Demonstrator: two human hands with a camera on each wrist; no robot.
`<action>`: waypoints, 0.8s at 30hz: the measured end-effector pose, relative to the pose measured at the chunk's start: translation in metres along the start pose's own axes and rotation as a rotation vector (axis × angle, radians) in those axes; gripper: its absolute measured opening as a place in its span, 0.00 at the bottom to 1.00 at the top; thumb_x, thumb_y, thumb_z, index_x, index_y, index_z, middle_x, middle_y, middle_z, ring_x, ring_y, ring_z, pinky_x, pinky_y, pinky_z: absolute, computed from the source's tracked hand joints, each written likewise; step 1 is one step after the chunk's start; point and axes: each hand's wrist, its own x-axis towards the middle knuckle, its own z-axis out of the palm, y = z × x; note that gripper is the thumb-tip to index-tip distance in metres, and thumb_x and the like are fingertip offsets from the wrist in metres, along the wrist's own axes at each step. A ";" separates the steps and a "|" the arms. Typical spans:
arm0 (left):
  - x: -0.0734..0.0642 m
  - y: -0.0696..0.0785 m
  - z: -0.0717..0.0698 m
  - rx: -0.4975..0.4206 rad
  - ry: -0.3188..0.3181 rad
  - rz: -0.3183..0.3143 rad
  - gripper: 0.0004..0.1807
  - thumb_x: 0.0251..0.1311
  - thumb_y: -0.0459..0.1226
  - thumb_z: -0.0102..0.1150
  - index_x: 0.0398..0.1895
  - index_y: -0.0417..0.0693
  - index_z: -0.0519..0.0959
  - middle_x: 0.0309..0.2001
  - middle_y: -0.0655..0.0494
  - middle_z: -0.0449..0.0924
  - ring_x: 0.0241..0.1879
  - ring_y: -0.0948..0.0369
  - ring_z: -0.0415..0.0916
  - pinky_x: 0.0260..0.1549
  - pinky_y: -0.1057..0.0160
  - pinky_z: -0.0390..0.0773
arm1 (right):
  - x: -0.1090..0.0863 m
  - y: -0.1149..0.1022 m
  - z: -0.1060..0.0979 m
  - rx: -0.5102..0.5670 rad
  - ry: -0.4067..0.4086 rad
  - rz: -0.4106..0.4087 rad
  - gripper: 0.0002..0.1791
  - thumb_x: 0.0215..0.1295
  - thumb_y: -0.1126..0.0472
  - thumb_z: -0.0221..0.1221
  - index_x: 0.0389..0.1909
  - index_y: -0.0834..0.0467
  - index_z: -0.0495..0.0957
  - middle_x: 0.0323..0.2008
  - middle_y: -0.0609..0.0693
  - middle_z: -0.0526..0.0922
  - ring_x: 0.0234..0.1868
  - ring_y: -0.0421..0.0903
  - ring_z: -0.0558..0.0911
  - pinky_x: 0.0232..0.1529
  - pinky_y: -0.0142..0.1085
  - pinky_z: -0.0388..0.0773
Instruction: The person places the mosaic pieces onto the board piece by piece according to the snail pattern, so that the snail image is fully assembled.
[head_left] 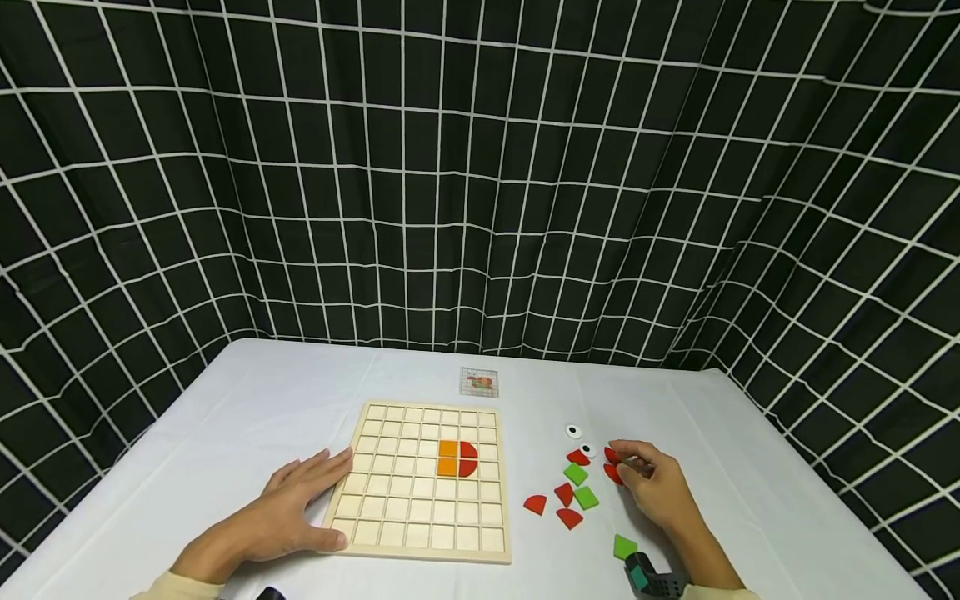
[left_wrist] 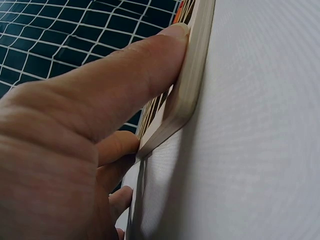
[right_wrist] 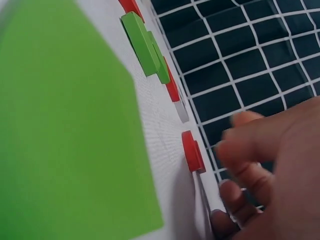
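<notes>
A wooden grid board (head_left: 420, 492) lies on the table with two orange squares (head_left: 447, 458) and two red quarter-circle pieces (head_left: 468, 459) set in its cells. My left hand (head_left: 281, 510) is spread along the board's left side. Its thumb (left_wrist: 145, 67) touches the rim near the front corner, and the other fingertips meet the side edge. To the right of the loose pieces, my right hand (head_left: 660, 483) hovers by two red quarter circles (head_left: 612, 473). In the right wrist view its loosely bent fingers (right_wrist: 250, 140) stand apart from red pieces (right_wrist: 191, 151) on the table.
Between board and right hand lie several red quarter circles (head_left: 569, 518), green pieces (head_left: 586, 498) and two white eye discs (head_left: 573, 432). Another green piece (head_left: 625, 547) lies by the right wrist. A small picture card (head_left: 479, 382) lies behind the board. Black gridded curtains (head_left: 450, 167) surround the table.
</notes>
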 end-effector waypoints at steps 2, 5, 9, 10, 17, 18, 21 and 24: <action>0.000 0.000 -0.001 0.001 0.002 0.003 0.55 0.40 0.59 0.70 0.70 0.38 0.64 0.72 0.50 0.56 0.71 0.41 0.43 0.62 0.40 0.34 | 0.000 0.002 0.001 -0.031 -0.031 -0.007 0.16 0.57 0.76 0.58 0.46 0.63 0.82 0.41 0.54 0.83 0.40 0.48 0.77 0.44 0.41 0.74; 0.000 0.000 -0.001 0.004 -0.001 0.001 0.55 0.40 0.59 0.70 0.70 0.38 0.63 0.72 0.50 0.56 0.71 0.42 0.43 0.62 0.40 0.34 | -0.001 0.002 0.002 -0.079 -0.069 -0.007 0.17 0.56 0.76 0.57 0.46 0.63 0.82 0.43 0.55 0.83 0.46 0.53 0.77 0.51 0.52 0.72; 0.000 0.000 -0.001 0.002 -0.004 -0.003 0.56 0.40 0.60 0.70 0.70 0.37 0.63 0.72 0.49 0.56 0.71 0.41 0.43 0.63 0.39 0.34 | -0.002 0.002 0.004 -0.142 -0.096 0.016 0.17 0.56 0.74 0.58 0.47 0.63 0.82 0.44 0.55 0.82 0.49 0.55 0.75 0.53 0.56 0.71; 0.000 0.000 -0.001 0.000 -0.004 -0.004 0.56 0.40 0.60 0.70 0.70 0.37 0.63 0.72 0.48 0.56 0.71 0.41 0.43 0.63 0.39 0.34 | -0.002 0.002 0.004 -0.156 -0.099 0.020 0.17 0.56 0.74 0.59 0.47 0.63 0.83 0.44 0.55 0.81 0.48 0.55 0.75 0.52 0.55 0.71; 0.000 0.000 -0.001 -0.005 -0.005 -0.008 0.56 0.40 0.60 0.70 0.70 0.37 0.63 0.72 0.47 0.56 0.71 0.40 0.43 0.62 0.39 0.34 | -0.004 0.001 0.006 -0.206 -0.106 0.022 0.16 0.55 0.69 0.66 0.47 0.61 0.83 0.40 0.51 0.81 0.42 0.51 0.75 0.46 0.49 0.73; 0.001 0.001 -0.001 -0.005 -0.004 -0.010 0.56 0.40 0.60 0.70 0.70 0.37 0.63 0.72 0.47 0.56 0.71 0.40 0.43 0.62 0.39 0.34 | -0.004 0.001 0.006 -0.208 -0.105 0.018 0.16 0.55 0.68 0.67 0.47 0.61 0.84 0.40 0.50 0.81 0.41 0.50 0.75 0.45 0.48 0.72; 0.001 0.001 -0.001 -0.008 -0.004 -0.017 0.57 0.39 0.60 0.70 0.70 0.38 0.63 0.72 0.47 0.56 0.71 0.40 0.43 0.62 0.38 0.34 | -0.004 0.000 0.006 -0.221 -0.112 0.006 0.17 0.54 0.66 0.68 0.47 0.61 0.84 0.39 0.50 0.82 0.40 0.50 0.75 0.44 0.47 0.72; 0.001 0.001 -0.001 -0.007 -0.002 -0.016 0.57 0.39 0.60 0.70 0.70 0.37 0.63 0.72 0.46 0.56 0.71 0.40 0.43 0.62 0.38 0.34 | -0.004 -0.002 0.005 -0.237 -0.138 -0.001 0.18 0.54 0.67 0.67 0.47 0.62 0.83 0.38 0.49 0.81 0.41 0.49 0.75 0.45 0.48 0.74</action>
